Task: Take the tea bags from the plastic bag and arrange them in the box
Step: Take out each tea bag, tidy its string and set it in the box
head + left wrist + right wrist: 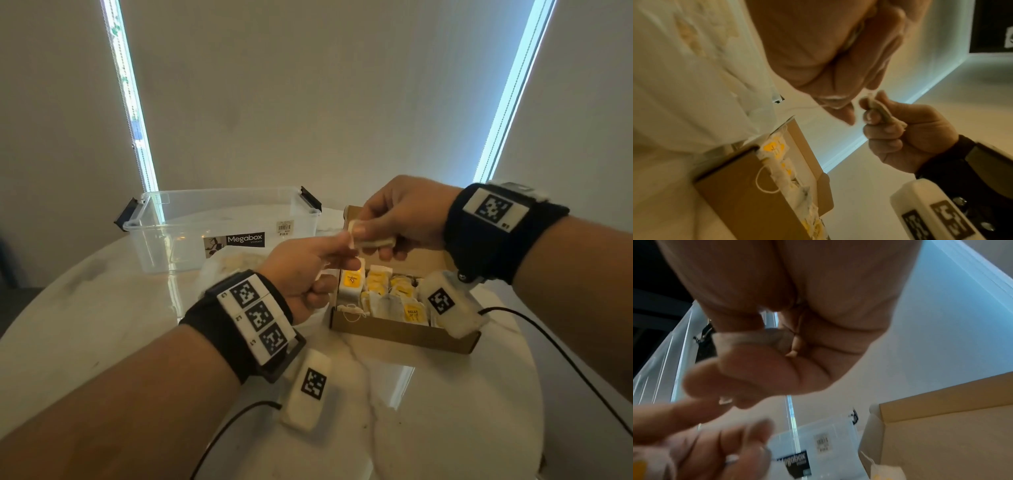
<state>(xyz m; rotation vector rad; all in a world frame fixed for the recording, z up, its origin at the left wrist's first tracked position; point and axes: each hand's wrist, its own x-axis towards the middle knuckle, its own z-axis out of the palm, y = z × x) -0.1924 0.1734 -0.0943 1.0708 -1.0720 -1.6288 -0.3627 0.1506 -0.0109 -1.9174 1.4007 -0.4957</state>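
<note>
Above the open cardboard box (pixel 404 330), my right hand (pixel 373 234) pinches a white tea bag (pixel 375 242) between thumb and fingers. My left hand (pixel 342 251) meets it from the left and pinches the bag's white tag end (pixel 350 240). In the left wrist view the right hand (pixel 871 113) grips the folded tea bag (pixel 885 115), and a thin string runs from my left fingertips (pixel 840 105). The box (pixel 731 186) holds several tea bags with yellow tags (pixel 411 311). The white plastic bag (pixel 233 263) lies behind my left hand, with more tea bags faintly showing.
A clear Megabox tub (pixel 219 226) with black latches stands at the back left of the round white marble table (pixel 120 325). Black cables (pixel 548 342) trail from both wrists across the table. The box lid flap (pixel 941 426) stands up behind the box.
</note>
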